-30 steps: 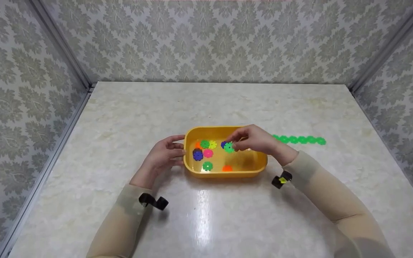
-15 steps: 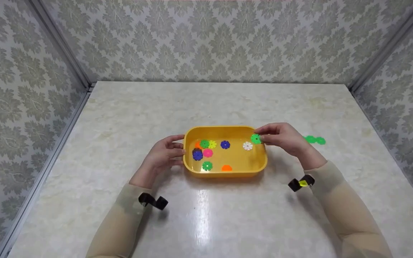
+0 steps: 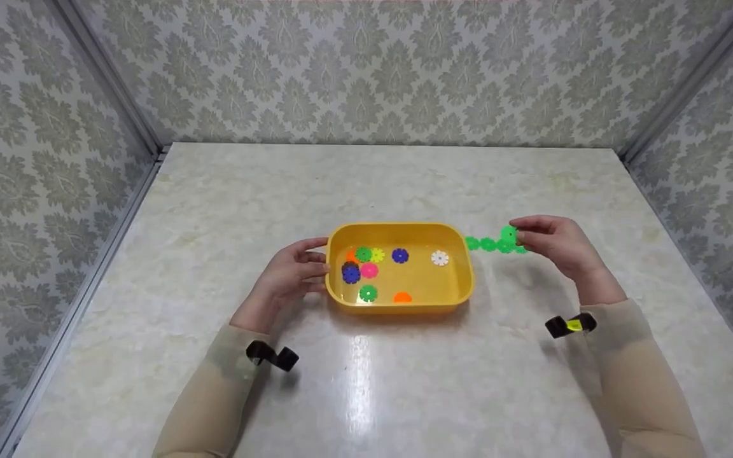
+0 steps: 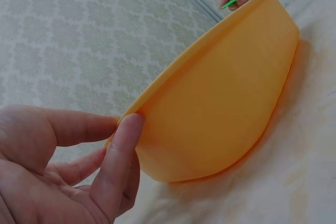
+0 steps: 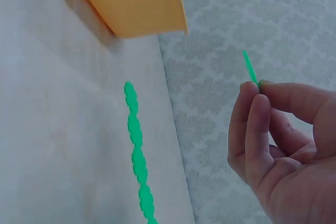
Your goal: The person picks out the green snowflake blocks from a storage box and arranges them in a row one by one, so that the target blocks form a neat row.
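My left hand [image 3: 290,272] pinches the left rim of a yellow plastic bin [image 3: 398,310], its fingers on the outer wall in the left wrist view. Between the thumb and fingertips of my right hand [image 3: 557,245] is a green snowflake disc [image 3: 509,234], seen edge-on in the right wrist view. The disc is held above a row of joined green discs [image 3: 487,244] on the table, which the right hand partly hides in the head view. That row [image 5: 137,153] lies apart from the hand in the right wrist view.
Loose discs lie in the bin: a white one [image 3: 439,257], a pink one [image 3: 369,270], a yellow one [image 3: 377,255], and several blue, green and orange ones. Patterned walls [image 3: 366,76] enclose the back and sides of the pale table [image 3: 245,191].
My right hand has carried the green disc rightward, out from over the bin to above the green row. The white disc has come into full view. My left hand stays at the rim.
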{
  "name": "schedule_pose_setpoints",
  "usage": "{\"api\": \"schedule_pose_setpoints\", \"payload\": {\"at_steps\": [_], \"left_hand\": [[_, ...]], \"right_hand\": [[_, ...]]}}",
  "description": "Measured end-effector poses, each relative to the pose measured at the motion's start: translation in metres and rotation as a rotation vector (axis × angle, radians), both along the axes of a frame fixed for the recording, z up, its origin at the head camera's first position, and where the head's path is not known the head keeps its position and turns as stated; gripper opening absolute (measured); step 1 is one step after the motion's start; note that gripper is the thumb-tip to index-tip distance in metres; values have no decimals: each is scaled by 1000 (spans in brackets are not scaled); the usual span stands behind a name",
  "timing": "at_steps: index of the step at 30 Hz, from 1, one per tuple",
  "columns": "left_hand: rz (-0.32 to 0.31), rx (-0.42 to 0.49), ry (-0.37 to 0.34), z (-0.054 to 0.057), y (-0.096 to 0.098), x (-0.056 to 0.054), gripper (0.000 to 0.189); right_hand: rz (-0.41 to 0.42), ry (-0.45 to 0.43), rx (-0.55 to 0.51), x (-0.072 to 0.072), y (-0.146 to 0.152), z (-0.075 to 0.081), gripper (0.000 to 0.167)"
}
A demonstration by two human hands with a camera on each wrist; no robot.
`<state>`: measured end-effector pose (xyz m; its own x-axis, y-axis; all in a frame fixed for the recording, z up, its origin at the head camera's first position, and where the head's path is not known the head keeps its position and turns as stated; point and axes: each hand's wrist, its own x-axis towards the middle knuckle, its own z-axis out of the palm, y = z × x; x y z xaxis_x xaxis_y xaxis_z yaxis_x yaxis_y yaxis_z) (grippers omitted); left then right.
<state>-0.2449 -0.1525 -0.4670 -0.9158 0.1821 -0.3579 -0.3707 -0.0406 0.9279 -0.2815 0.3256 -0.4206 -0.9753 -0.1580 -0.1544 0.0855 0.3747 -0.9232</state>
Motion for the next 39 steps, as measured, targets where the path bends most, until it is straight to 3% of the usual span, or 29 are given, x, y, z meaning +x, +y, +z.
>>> {"api": "schedule_pose_setpoints", "payload": {"at_steps": [12, 19, 25, 30, 36, 39], "left_hand": [[8, -23, -6, 2, 1, -1, 60], [11, -31, 0, 1, 1, -2, 61], [11, -42, -2, 1, 0, -1, 61], [9, -54, -1, 0, 0, 0, 61], [11, -47, -1, -1, 1, -1, 61], [15, -26, 0, 0, 1, -1, 60]], "right_hand": [[-180, -35, -86, -10, 67, -14, 48], [-350, -91, -236, -9, 97, -24, 17], [-456, -130, -276, -9, 113, -36, 17], [-525, -168, -176, -11, 118, -44, 19], [-558, -210, 53, -16, 121, -48, 44], [-561, -223, 124, -18, 122, -49, 48]]}}
